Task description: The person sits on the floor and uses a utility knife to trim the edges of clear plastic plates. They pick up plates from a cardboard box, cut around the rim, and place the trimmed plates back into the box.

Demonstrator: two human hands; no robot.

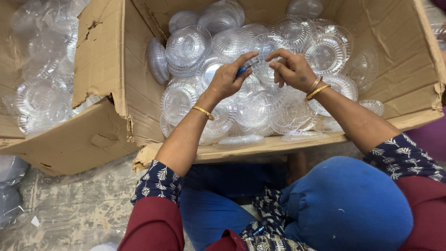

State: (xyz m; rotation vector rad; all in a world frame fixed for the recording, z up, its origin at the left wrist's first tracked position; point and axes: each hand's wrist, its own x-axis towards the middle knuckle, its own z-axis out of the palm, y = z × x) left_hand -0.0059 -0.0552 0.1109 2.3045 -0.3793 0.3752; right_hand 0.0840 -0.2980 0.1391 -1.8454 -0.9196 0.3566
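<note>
Both my hands reach into a big cardboard box (116, 79) full of clear round plastic lids (186, 46). My left hand (228, 78) pinches a small blue object (242, 70) between thumb and fingers. My right hand (291, 69) is just beside it, fingers curled on the edge of a clear plastic lid (265, 56) that both hands meet at. Gold bangles sit on both wrists.
A second cardboard box (46, 144) at the left holds more clear lids (39, 97). My blue-clad knees (344, 204) are below the box. Grey stained floor (74, 204) lies at the lower left, with clear plastic bags (9, 186) at the edge.
</note>
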